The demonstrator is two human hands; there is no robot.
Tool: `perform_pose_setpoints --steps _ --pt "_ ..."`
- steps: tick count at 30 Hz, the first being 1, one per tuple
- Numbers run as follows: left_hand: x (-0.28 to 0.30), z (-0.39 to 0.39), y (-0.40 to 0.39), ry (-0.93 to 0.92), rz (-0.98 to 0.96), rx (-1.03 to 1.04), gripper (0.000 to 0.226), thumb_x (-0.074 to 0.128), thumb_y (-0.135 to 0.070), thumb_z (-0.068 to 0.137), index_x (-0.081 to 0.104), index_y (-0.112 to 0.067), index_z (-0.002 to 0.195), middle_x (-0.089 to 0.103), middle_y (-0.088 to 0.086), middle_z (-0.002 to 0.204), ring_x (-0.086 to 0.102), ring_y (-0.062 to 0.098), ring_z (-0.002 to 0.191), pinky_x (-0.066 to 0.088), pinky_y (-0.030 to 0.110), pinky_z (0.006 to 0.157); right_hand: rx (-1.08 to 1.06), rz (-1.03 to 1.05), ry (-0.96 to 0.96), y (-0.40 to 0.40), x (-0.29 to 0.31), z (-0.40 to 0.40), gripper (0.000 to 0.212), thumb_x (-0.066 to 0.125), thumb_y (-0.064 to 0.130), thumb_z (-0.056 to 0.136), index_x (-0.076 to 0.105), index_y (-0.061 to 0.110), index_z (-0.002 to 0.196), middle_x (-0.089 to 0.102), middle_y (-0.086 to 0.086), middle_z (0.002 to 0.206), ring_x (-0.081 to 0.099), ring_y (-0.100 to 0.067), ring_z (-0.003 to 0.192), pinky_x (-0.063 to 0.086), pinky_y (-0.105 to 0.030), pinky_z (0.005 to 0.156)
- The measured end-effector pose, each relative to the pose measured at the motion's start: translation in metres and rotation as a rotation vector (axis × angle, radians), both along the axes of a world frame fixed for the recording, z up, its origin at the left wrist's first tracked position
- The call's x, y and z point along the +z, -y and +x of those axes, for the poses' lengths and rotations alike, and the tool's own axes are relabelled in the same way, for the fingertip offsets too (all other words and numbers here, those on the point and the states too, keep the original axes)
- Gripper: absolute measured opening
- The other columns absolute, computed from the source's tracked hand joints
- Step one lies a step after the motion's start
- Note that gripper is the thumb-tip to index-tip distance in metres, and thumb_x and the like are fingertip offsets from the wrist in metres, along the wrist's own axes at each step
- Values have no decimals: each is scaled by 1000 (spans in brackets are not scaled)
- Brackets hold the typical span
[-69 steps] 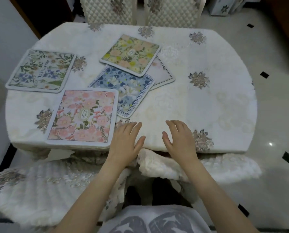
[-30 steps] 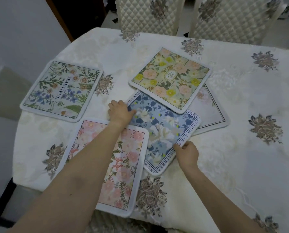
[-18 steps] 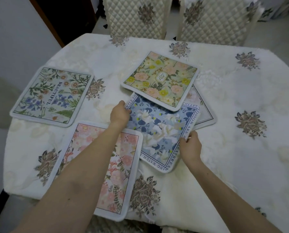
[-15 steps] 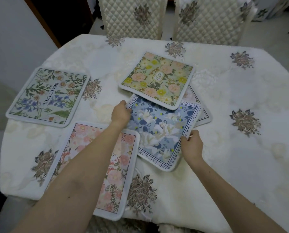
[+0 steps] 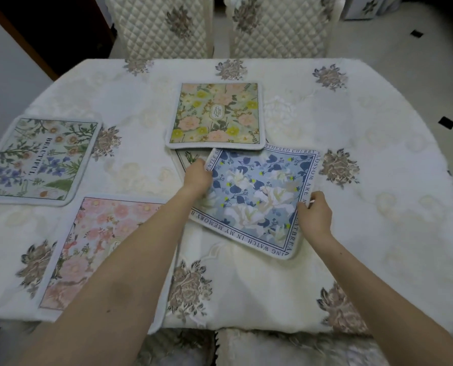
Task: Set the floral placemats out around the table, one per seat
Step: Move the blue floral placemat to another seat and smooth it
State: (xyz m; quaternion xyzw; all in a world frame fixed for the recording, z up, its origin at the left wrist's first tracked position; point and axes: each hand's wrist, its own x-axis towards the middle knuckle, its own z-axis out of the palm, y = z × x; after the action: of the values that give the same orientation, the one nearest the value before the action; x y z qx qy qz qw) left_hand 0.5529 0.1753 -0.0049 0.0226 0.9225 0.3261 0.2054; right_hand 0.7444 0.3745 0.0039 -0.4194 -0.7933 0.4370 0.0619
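The blue floral placemat lies tilted in the middle of the table. My left hand grips its left corner and my right hand pinches its right edge. Beneath its upper left corner a white placemat peeks out, mostly hidden. Just behind them lies a yellow-green floral placemat. A pink floral placemat sits at the near left, partly under my left forearm. A green placemat reading BEAUTIFUL rests at the far left.
A cream embroidered tablecloth covers the rounded table. Two quilted chair backs stand at the far side, and a padded seat is at the near edge. Tiled floor shows to the right.
Both hands reached from the near edge and took hold of the blue placemat. They have shifted it right, off the pink mat, uncovering part of the white mat.
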Motion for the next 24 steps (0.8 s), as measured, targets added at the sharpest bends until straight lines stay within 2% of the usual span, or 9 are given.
perform_pose_setpoints --steps 5,7,11,13,16,18,24 --pt "1 43 -24 30 34 35 7 52 -10 93 47 -6 95 61 21 107 49 24 77 35 30 61 15 6 13 -35 0 26 8 47 8 92 45 9 99 51 2 76 49 -13 61 33 -25 48" --pt "-1 65 -30 40 79 75 7 51 -9 93 49 -6 99 62 20 108 50 21 73 35 28 59 25 13 26 -47 -1 38 9 47 8 91 46 8 100 52 -2 79 48 -15 61 34 -25 48" --pt "-4 110 -37 54 137 161 19 51 -6 91 51 0 109 62 22 111 59 32 93 42 32 70 65 30 58 -68 -2 60 15 45 7 92 47 4 106 55 -7 86 50 -21 65 39 -31 52" --pt "-6 130 -38 71 155 198 22 51 -6 91 52 2 111 62 20 110 59 32 96 42 31 70 86 24 64 -76 -3 71 16 45 7 92 48 3 107 56 -9 86 51 -22 64 42 -35 56" --pt "-7 158 -39 71 156 215 7 51 -6 89 49 -3 96 58 15 97 54 26 85 38 29 64 112 33 66 -87 -6 86 15 46 6 91 49 3 105 55 -8 84 48 -19 61 37 -28 50" --pt "-9 173 -40 61 138 203 9 52 -7 89 43 -6 88 53 11 88 49 23 79 31 29 57 122 25 72 -93 -8 96 13 47 6 90 49 3 103 55 -8 83 47 -18 59 34 -25 48" --pt "-16 209 -34 20 88 129 16 58 -11 87 44 -8 78 49 3 70 44 22 69 26 29 51 149 36 118 -105 -12 122 14 47 7 89 48 4 103 55 -8 82 52 -26 66 41 -34 58"
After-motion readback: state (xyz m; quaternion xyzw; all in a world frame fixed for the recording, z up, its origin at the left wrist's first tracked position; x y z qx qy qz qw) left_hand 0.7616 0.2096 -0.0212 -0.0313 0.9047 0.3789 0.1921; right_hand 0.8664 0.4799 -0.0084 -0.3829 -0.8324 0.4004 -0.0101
